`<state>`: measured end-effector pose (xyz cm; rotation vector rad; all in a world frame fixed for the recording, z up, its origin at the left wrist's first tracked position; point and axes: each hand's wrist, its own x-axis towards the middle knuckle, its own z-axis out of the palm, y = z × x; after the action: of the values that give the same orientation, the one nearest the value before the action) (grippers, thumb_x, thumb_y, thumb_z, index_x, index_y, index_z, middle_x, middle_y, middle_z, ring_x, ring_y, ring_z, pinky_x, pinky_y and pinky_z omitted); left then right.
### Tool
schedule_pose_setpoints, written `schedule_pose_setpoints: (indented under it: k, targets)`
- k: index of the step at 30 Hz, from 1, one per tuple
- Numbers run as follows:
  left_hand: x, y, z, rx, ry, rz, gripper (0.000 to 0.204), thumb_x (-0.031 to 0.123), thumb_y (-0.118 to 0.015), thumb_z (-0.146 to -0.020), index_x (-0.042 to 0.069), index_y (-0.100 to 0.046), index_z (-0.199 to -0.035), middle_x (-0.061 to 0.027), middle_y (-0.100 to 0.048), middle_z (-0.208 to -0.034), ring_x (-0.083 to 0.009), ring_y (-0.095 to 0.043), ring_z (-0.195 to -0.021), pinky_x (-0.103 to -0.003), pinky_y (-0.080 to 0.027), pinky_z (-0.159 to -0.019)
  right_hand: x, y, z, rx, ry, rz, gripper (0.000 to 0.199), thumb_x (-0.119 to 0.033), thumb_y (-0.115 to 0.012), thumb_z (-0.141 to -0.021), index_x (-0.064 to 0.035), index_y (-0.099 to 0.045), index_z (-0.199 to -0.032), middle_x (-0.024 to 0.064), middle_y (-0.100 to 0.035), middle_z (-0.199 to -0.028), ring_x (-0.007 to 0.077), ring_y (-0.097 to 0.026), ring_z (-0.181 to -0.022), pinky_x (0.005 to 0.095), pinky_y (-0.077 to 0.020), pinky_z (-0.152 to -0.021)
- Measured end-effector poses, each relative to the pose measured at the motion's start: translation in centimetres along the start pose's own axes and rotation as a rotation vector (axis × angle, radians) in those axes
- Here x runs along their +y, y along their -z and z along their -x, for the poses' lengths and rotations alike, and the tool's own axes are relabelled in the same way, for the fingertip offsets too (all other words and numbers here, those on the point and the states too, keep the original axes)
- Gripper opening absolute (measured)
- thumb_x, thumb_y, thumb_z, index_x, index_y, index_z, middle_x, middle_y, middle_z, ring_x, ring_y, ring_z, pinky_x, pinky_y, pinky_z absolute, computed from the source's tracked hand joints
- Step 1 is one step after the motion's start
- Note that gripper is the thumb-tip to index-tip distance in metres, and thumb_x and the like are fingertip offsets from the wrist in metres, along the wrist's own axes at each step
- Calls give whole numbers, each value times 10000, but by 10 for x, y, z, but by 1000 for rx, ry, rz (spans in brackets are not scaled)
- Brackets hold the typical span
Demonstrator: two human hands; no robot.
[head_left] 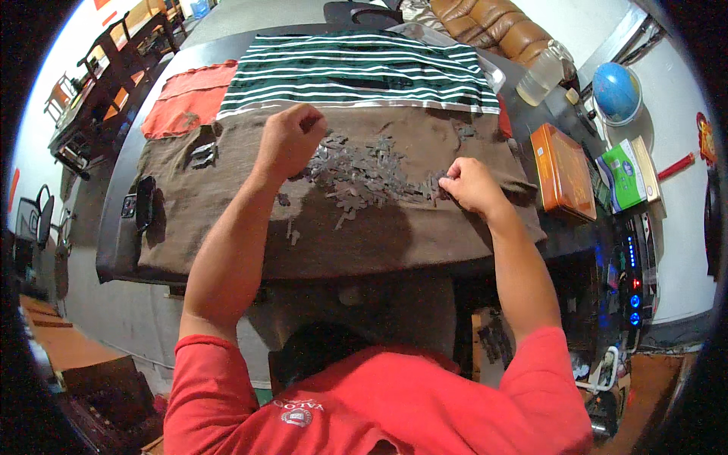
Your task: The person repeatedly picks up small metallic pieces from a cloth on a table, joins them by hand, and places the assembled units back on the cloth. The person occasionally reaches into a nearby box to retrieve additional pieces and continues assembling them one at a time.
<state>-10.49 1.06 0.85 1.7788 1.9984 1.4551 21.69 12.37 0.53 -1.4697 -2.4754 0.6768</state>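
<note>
A loose heap of small flat dark-grey pieces [364,171] lies on a brown cloth [220,220] spread over a dark table. At the heap's left edge, my left hand [292,140] is raised with its fingers curled in; whatever they may hold is hidden. My right hand [474,186] is at the heap's right end, thumb and fingers pinched on a small grey piece [438,180]. Its exact kind is too small to tell. A few similar pieces [293,233] lie apart from the heap, toward me.
Beyond the brown cloth lies a green-and-white striped cloth [356,72], with a red cloth [186,98] to its left. An orange tin [563,173], a globe [616,89] and a clear jug [540,76] stand right. Dark glasses [144,203] rest at the left edge.
</note>
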Motion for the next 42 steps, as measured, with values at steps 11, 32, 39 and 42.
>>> schedule_pose_setpoints:
  k: [11,32,39,42]
  targets:
    - [21,-8,7,-127,15,129,200,168,-676,-886,2,-687,-997,-86,-701,-815,-129,-648,-730,-290,-524,-684,-20,-1,1,43,172,-218,156,-121,-691,-851,14,-637,-905,158,-686,-840,262,-653,-761,375,-513,-724]
    - [40,-43,9,-426,826,982,214,160,-614,-969,-1,-619,-1110,-112,-705,-956,-193,-710,-785,-275,-543,-630,-60,-20,-32,-187,292,-935,260,-7,-681,-891,0,-628,-1145,10,-662,-920,52,-599,-769,204,-501,-654]
    - [39,-46,9,-468,872,1014,202,115,-624,-956,-8,-611,-1116,-105,-700,-939,-203,-716,-818,-280,-569,-662,-61,-29,-39,-205,259,-968,226,-31,-693,-896,9,-647,-1114,5,-673,-874,38,-574,-698,197,-477,-603]
    - [39,-47,10,-459,881,1014,201,111,-642,-946,-12,-617,-1103,-89,-701,-925,-190,-716,-792,-275,-567,-645,-61,-32,-39,-206,241,-946,205,-52,-692,-904,7,-655,-1097,6,-677,-872,47,-585,-712,210,-489,-622]
